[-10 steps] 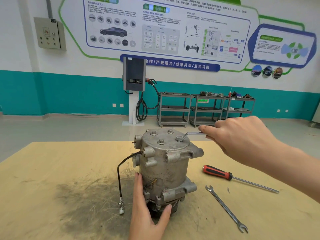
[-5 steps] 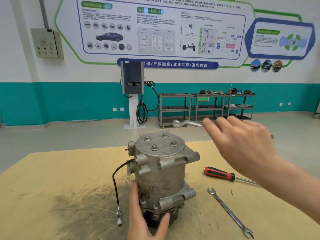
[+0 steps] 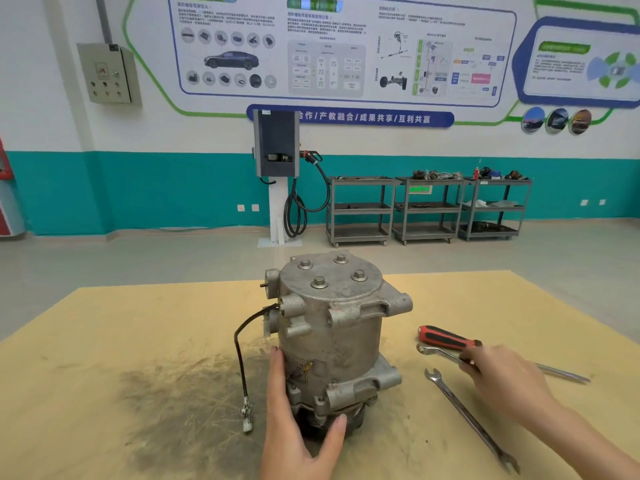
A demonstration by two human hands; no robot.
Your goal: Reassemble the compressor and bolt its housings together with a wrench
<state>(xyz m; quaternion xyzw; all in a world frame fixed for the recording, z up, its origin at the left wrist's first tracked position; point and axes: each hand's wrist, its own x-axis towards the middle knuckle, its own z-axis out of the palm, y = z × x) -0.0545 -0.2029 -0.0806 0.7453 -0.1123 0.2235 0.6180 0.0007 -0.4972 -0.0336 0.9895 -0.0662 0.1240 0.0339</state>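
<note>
The grey metal compressor [image 3: 337,334] stands upright on the yellow table [image 3: 104,341], with several hex bolts [image 3: 319,282] in its top cover. My left hand [image 3: 298,427] rests against its lower left side, fingers straight and thumb at the base. My right hand [image 3: 509,382] is low on the right and grips the handle of a ring wrench [image 3: 438,352], whose head lies just above the table beside the screwdriver. A black cable with a white plug [image 3: 246,419] hangs from the compressor's left side.
A red-and-black screwdriver [image 3: 446,337] lies right of the compressor. A long open-end spanner [image 3: 467,417] lies in front of it. A dark greasy smear [image 3: 180,403] covers the table on the left. Carts and a charger stand far behind.
My right hand lifted the wrench off the top bolt, swung it away and brought it down to the table on the right, next to the screwdriver. My left hand stayed on the compressor.
</note>
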